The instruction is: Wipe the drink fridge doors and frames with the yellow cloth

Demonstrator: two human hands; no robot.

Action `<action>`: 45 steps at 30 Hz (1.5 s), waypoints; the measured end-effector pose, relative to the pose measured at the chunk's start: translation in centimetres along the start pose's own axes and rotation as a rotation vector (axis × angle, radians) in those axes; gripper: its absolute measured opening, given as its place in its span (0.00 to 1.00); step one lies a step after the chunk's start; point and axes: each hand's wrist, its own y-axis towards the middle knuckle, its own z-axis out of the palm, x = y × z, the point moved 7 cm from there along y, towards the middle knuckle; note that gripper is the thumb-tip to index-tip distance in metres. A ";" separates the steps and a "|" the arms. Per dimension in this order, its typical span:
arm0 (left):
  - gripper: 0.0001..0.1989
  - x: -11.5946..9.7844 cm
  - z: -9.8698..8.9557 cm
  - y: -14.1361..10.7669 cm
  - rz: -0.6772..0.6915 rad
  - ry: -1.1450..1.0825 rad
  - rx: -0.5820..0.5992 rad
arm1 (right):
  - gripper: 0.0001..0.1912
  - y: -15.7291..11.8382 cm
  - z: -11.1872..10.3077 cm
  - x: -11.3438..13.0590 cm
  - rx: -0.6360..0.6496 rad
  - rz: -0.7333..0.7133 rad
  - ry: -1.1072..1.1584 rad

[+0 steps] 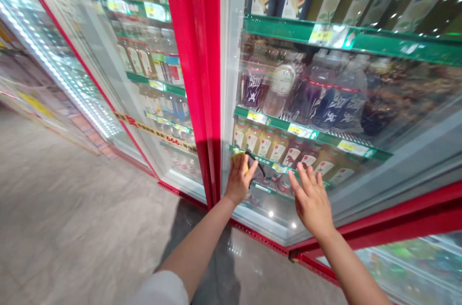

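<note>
My left hand (238,182) is at the lower left of the glass door (270,213), fingers pressed over a small yellow cloth (236,156). Beside that hand a dark curved strip (257,166) shows; whether it belongs to the cloth I cannot tell. To the right, my right hand (313,201) has its fingers spread and holds nothing. Its palm faces the door, but whether it touches the glass is unclear. Behind the glass, just above both hands, stands a row of small juice bottles (265,142).
A red door frame (198,79) divides this cooler from the one on the left. Green-edged shelves (361,40) carry larger bottles (314,88) higher up. Below lies a grey tiled floor (90,218). Another red-framed unit (415,257) adjoins at lower right.
</note>
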 end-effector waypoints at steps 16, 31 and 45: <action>0.45 2.3 -0.1 0.0 -0.124 0.035 0.001 | 0.44 1.8 0.9 2.3 0.007 -0.107 0.009; 0.37 5.6 -5.2 -0.8 -0.175 -0.141 -0.145 | 0.43 3.8 0.3 4.6 -0.006 -0.188 0.045; 0.38 9.8 -8.8 5.7 -0.029 0.029 -0.156 | 0.44 7.6 -0.7 6.2 -0.053 -0.262 0.050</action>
